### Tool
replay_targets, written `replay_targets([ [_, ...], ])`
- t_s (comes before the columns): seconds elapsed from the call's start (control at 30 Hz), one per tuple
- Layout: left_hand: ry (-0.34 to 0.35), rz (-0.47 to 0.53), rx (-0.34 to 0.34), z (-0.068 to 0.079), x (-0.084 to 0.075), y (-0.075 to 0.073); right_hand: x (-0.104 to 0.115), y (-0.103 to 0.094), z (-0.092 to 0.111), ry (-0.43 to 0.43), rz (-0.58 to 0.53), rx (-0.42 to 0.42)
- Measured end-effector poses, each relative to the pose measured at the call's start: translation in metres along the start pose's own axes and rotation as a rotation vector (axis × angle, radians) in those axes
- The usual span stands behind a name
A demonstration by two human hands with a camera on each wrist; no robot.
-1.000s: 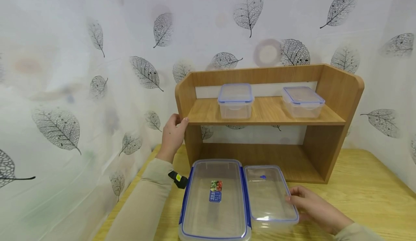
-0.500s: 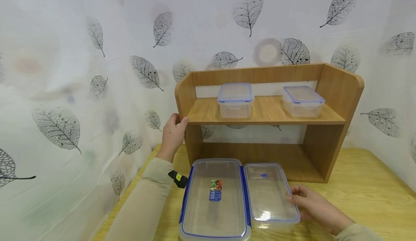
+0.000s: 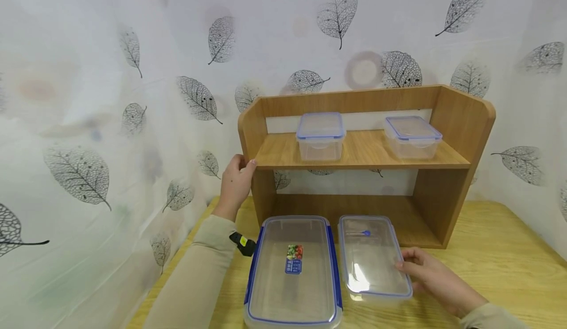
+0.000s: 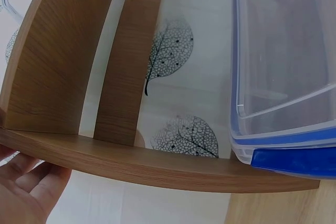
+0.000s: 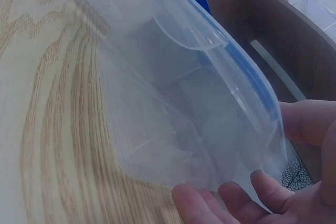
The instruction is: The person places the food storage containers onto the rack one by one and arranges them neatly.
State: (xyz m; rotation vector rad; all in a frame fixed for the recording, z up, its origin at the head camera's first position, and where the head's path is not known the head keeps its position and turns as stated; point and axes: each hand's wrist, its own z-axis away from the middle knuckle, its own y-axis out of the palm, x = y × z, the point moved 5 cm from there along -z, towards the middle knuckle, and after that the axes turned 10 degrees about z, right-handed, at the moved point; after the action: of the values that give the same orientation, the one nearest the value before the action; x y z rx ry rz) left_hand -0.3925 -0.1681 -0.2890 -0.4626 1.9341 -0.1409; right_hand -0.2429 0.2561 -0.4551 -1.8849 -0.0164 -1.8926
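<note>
My left hand (image 3: 236,183) grips the left side panel of a two-level wooden desk shelf (image 3: 354,100), the thumb at the front edge of its upper board. In the right wrist view my right hand (image 5: 262,198) holds a clear food storage container (image 5: 173,114) by its side, thumb at the lid rim and fingers lower down. The head view shows that container's lid (image 3: 376,255) with pale blue edging and a small blue valve. To its left is a larger clear container (image 3: 290,292) with dark blue clips and a colourful label, standing before the shelf's lower opening.
Two small lidded containers, one at left (image 3: 321,137) and one at right (image 3: 412,137), stand on the upper shelf board. The lower compartment (image 3: 381,211) faces forward behind the larger boxes. A wood-grain table (image 3: 500,270) carries the shelf; a leaf-patterned curtain (image 3: 283,28) hangs behind.
My right hand has shifted the held container slightly right and toward the shelf, opening a gap from the larger box. My left hand stays on the side panel.
</note>
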Motion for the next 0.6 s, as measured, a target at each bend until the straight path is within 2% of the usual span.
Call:
replay_targets([
  [0.6, 0.019, -0.003, -0.005, -0.0008, 0.0011, -0.0004, -0.006, -0.0084, 0.0006, 0.054, 0.016, -0.059],
])
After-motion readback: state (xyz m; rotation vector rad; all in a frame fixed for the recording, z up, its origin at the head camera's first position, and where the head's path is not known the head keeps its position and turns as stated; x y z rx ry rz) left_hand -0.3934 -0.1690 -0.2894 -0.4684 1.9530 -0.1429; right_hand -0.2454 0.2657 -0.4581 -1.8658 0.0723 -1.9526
